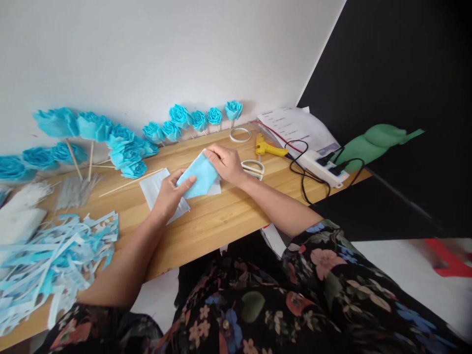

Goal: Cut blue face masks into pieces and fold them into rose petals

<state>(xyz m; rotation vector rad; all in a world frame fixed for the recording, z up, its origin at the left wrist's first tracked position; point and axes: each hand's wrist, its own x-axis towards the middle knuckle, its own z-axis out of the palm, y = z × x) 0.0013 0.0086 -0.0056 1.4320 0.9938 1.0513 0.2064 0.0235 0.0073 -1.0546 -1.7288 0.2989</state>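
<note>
Both hands hold a light blue sheet (201, 177) just above the wooden table (206, 226). My left hand (170, 194) grips its lower left edge, thumb on top. My right hand (226, 163) pinches the sheet's upper right corner. White sheets (157, 189) lie flat on the table beneath the blue one. White-handled scissors (254, 169) rest right beside my right wrist.
Blue paper roses on sticks (121, 145) lean along the white wall. A heap of blue and white strips (55, 255) covers the table's left end. To the right lie a tape roll (240, 134), a yellow glue gun (268, 146), a white power strip (324, 167) with black cables, papers (295, 125).
</note>
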